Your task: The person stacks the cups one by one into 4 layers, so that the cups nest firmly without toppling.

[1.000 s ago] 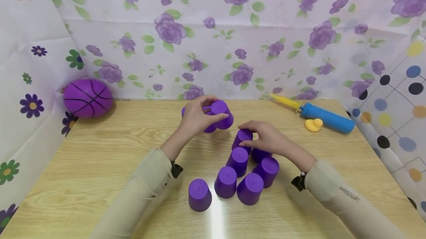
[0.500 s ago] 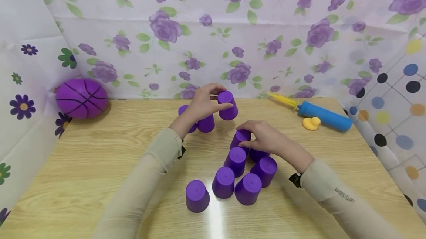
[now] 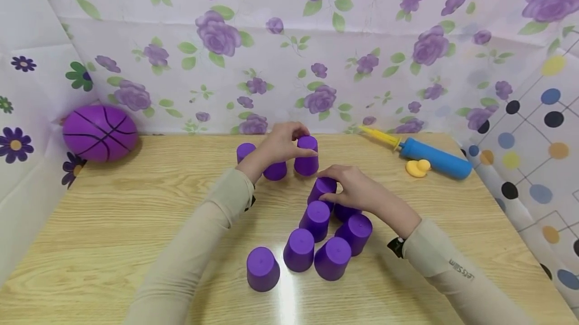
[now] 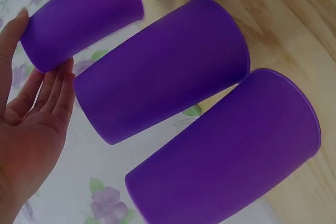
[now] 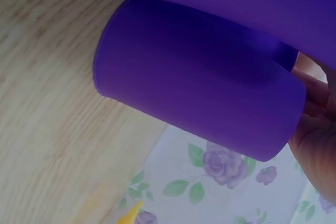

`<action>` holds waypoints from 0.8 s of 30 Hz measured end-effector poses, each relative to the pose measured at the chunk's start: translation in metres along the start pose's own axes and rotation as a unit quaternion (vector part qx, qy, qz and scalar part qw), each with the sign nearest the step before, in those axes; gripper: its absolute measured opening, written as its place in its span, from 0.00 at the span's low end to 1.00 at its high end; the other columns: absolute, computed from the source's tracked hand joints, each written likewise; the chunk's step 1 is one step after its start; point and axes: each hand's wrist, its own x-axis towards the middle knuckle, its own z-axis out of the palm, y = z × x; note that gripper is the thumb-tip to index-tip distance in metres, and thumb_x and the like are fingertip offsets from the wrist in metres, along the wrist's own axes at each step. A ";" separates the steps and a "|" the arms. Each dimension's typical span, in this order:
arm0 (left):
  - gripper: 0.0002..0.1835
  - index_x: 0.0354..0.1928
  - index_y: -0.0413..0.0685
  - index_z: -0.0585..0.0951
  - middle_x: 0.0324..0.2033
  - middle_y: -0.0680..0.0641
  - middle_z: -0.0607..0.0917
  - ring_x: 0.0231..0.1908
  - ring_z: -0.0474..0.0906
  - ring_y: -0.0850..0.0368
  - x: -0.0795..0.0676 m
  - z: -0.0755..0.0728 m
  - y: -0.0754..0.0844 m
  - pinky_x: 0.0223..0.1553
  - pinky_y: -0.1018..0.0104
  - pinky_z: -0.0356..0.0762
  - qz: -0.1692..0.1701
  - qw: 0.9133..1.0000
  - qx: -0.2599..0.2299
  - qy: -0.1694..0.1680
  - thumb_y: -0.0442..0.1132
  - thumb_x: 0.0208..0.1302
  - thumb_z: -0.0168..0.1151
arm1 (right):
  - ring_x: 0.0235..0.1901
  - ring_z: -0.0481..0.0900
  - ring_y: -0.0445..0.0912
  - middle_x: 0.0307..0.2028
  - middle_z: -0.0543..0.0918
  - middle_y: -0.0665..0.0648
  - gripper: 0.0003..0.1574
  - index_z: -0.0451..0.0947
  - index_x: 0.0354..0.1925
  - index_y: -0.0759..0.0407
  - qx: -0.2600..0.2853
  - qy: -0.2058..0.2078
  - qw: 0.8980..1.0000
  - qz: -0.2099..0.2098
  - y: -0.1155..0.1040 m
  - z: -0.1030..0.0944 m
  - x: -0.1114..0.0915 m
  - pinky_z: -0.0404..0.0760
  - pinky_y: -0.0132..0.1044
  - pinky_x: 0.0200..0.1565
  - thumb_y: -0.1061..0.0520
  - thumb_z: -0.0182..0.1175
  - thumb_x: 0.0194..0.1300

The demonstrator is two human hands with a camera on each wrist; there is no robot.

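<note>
In the head view my left hand (image 3: 282, 143) pinches an upside-down purple cup (image 3: 306, 156) near the back of the table, thumb in front and fingers behind. Two more purple cups stand left of it, one by the wrist (image 3: 275, 171) and one farther left (image 3: 246, 151), both partly hidden by the hand and forearm. My right hand (image 3: 355, 189) holds another upturned cup (image 3: 322, 192) between thumb and fingers. Towards me from it several upturned cups stand close together, including a front one (image 3: 332, 258). A single cup (image 3: 263, 268) stands apart at the front left.
A purple ball (image 3: 99, 133) with black lines sits at the back left. At the back right lie a blue pump (image 3: 436, 158) with a yellow end and a yellow toy duck (image 3: 417, 168). Flower-patterned cloth (image 3: 271, 64) hangs behind the wooden table (image 3: 149, 199).
My left hand lifted its cup away from the two beside it, moved it right, and lowered it to about table level. My right hand has stayed on its cup. The head view has shifted slightly.
</note>
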 end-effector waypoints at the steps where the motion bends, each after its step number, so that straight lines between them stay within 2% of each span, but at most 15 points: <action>1: 0.26 0.47 0.45 0.77 0.44 0.48 0.81 0.48 0.76 0.53 0.000 0.001 0.000 0.54 0.61 0.73 0.001 1.000 0.008 -0.002 0.50 0.48 0.73 | 0.42 0.80 0.48 0.44 0.82 0.59 0.28 0.77 0.50 0.65 -0.002 -0.001 1.000 -0.001 0.000 0.000 0.000 0.81 0.39 0.42 0.52 0.69 0.54; 5: 0.25 0.46 0.42 0.77 0.43 0.47 0.81 0.47 0.75 0.53 0.000 0.003 0.002 0.53 0.62 0.73 0.008 0.999 0.033 -0.007 0.47 0.49 0.73 | 0.42 0.80 0.48 0.43 0.82 0.59 0.28 0.77 0.49 0.66 -0.009 -0.005 1.000 -0.003 -0.003 -0.003 0.001 0.80 0.39 0.42 0.52 0.69 0.54; 12: 0.27 0.51 0.38 0.75 0.46 0.43 0.78 0.47 0.75 0.51 -0.002 0.005 0.010 0.51 0.63 0.75 0.010 0.992 0.123 -0.039 0.45 0.52 0.71 | 0.43 0.80 0.50 0.44 0.81 0.60 0.27 0.76 0.50 0.68 -0.021 -0.014 1.000 -0.005 -0.006 -0.002 0.001 0.80 0.41 0.44 0.53 0.68 0.56; 19: 0.26 0.50 0.38 0.75 0.47 0.43 0.78 0.48 0.75 0.51 -0.001 0.008 0.005 0.51 0.63 0.75 -0.017 0.993 0.106 -0.053 0.45 0.53 0.70 | 0.44 0.80 0.50 0.45 0.81 0.61 0.28 0.75 0.51 0.68 -0.024 -0.021 0.999 -0.004 -0.010 -0.003 0.002 0.80 0.41 0.46 0.53 0.67 0.56; 24: 0.26 0.50 0.38 0.74 0.47 0.43 0.78 0.48 0.75 0.51 -0.001 0.006 0.003 0.51 0.63 0.75 -0.022 0.995 0.082 -0.056 0.45 0.53 0.70 | 0.44 0.80 0.51 0.45 0.81 0.61 0.28 0.75 0.51 0.69 -0.023 -0.020 1.000 -0.002 -0.009 -0.004 0.001 0.80 0.41 0.46 0.53 0.67 0.56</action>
